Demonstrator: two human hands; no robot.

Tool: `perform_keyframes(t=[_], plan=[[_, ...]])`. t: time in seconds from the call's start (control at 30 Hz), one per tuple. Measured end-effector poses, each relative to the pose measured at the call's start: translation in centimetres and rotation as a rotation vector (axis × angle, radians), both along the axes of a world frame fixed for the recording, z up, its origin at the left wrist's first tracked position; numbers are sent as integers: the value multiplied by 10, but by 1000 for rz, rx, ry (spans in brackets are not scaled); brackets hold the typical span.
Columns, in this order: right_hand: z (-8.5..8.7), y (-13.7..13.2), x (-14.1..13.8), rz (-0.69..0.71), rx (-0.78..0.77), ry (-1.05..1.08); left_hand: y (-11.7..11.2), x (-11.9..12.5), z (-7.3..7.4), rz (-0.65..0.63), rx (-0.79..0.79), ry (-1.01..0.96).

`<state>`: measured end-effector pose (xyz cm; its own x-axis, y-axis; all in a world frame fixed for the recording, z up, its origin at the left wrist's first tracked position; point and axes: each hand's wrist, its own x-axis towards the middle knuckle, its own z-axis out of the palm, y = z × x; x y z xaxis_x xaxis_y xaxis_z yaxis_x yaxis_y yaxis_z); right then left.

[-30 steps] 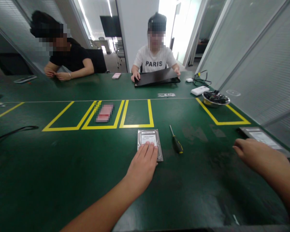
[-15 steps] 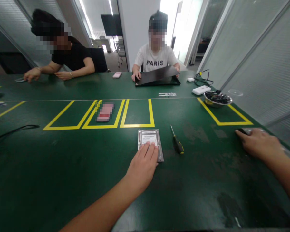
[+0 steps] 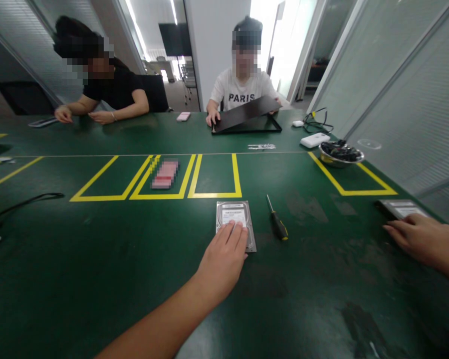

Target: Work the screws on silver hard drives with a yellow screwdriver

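A silver hard drive (image 3: pixel 232 208) with a white label lies flat on the green table. My left hand (image 3: pixel 224 254) rests on its near part, fingers stretched over the label and thumb by the near edge. To the right of this drive lies a screwdriver (image 3: pixel 279 227) with a black and yellow handle, its tip pointing away. Near the table's right edge is a second hard drive (image 3: pixel 402 207), partly hidden by my right hand (image 3: pixel 421 239). That hand is open at the drive's near side, fingers loosely extended; whether it touches the drive I cannot tell.
Yellow tape outlines mark the table (image 3: pixel 134 264), one around a pink object (image 3: pixel 165 174). A metal bowl (image 3: pixel 340 155) of dark parts and a white box (image 3: pixel 315 140) stand at right. Across the table, one person handles a black panel (image 3: pixel 247 113); another sits at left.
My right hand has drawn back toward me and right, uncovering more of the second hard drive. My left hand stays on the first drive. The view has shifted slightly.
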<state>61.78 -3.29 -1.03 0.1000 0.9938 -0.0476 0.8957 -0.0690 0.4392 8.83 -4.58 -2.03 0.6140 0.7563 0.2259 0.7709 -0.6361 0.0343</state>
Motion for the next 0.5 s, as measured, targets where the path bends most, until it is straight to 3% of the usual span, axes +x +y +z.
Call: perform_keyframes(t=[0.2, 0.5], plan=[[-2, -21, 12, 128, 10, -2, -2, 1, -2, 7, 8, 7], [-5, -35, 23, 201, 19, -28, -2, 3, 2, 9, 2, 17]])
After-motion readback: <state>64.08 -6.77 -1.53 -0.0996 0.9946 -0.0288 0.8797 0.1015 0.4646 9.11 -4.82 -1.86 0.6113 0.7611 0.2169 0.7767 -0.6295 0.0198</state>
